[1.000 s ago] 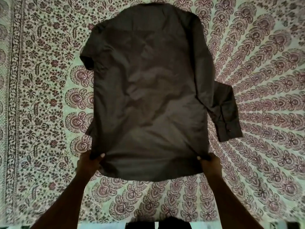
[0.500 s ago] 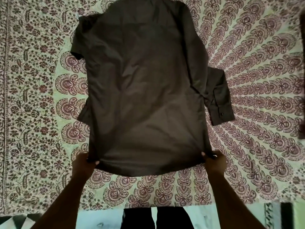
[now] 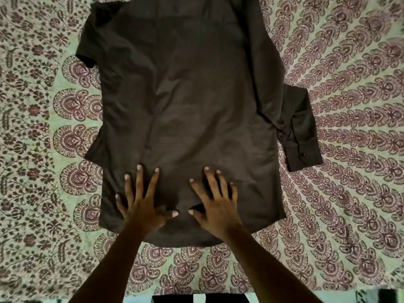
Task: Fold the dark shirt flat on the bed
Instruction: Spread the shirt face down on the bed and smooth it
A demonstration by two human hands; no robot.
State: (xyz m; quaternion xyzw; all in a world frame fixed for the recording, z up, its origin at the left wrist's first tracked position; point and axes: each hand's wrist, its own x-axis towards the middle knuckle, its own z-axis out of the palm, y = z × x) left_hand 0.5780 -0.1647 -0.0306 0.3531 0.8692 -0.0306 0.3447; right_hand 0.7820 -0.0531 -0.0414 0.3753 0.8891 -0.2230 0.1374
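Observation:
The dark shirt lies back-side up on the bed, collar end far from me and hem near me. Its right sleeve is bent and sticks out to the right, cuff with a button at the end. The left sleeve is mostly tucked under, with a bit showing at the upper left. My left hand lies flat with spread fingers on the lower part of the shirt. My right hand presses flat beside it, fingers spread, thumbs nearly meeting.
The bed carries a patterned cover with maroon paisley and floral print on pale green, stretching out on all sides of the shirt. The near bed edge runs along the bottom, with floor beyond it.
Both hands let go of the hem corners and came inward onto the lower shirt, palms flat. The hem now lies on the bed and the view has moved closer.

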